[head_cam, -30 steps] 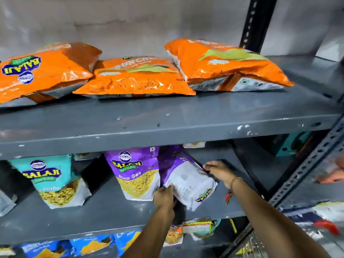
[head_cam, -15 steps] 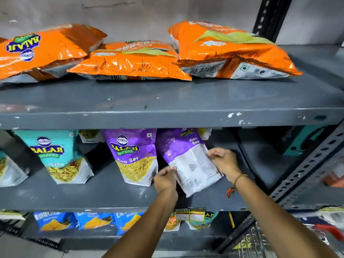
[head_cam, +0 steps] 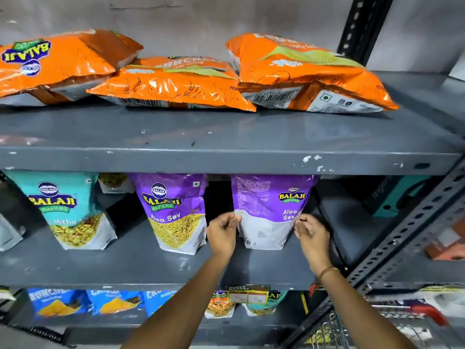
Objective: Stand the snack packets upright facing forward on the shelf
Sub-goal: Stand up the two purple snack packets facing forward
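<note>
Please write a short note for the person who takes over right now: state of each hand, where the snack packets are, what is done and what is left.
Left hand: grip on the left edge of the right purple Aloo Sev packet.
Right hand: grip on its right edge.
That packet stands upright on the middle shelf, but it seems to show its back panel with the small print.
Done: the other purple Aloo Sev packet and the teal packet stand upright, fronts forward.
Left: check the facing of the held packet, release it; three orange packets lie flat on the top shelf.
</note>
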Available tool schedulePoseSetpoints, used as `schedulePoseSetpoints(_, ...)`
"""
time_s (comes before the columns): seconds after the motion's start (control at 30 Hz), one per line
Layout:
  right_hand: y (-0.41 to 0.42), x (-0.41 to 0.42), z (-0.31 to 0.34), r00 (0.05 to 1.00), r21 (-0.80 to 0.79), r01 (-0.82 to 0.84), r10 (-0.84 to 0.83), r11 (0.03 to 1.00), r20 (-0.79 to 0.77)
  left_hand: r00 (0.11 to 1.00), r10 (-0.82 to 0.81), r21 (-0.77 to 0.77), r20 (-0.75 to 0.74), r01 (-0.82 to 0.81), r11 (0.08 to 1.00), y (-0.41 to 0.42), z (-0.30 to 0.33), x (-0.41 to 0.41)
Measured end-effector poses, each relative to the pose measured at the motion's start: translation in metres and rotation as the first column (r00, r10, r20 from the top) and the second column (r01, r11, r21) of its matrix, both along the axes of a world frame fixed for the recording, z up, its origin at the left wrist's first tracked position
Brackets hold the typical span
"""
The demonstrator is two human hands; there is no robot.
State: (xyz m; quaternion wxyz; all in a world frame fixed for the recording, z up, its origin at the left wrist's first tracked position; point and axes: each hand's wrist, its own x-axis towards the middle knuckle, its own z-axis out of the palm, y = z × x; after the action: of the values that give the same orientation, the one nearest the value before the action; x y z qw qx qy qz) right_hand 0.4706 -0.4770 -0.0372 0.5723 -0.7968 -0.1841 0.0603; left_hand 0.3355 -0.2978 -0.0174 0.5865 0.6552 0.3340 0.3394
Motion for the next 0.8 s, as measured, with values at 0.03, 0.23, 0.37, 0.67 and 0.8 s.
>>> schedulePoseSetpoints(0.03,0.000,0.003,-0.002,1.000,-0.018,0.002,-0.002,1.000,0.002,1.000,-0.019,0.008,-0.007,0.019,1.000,0.001,-0.002,0.000)
schedulePoseSetpoints(0.23,0.004,-0.039,0.038,0.975,0.153,0.193,-0.206,0.969,0.079,0.993,-0.098,0.072,-0.063,0.103,0.992,0.002,-0.008,-0.003)
schedulePoseSetpoints(0.37,0.005,-0.092,0.036,0.982,0.112,0.033,-0.053,0.993,0.183,0.994,-0.016,0.124,-0.106,0.029,0.992,-0.005,-0.015,-0.011)
schedulePoseSetpoints(0.67,0.023,-0.113,0.034,0.997,0.021,0.003,-0.005,1.000,0.078,0.967,-0.153,0.485,-0.205,0.236,0.842,-0.085,-0.011,-0.059)
schedulePoseSetpoints(0.8,0.013,-0.081,0.037,0.988,0.159,-0.130,0.141,0.979,-0.064,0.948,-0.231,0.584,-0.220,0.317,0.747,-0.084,-0.007,-0.060)
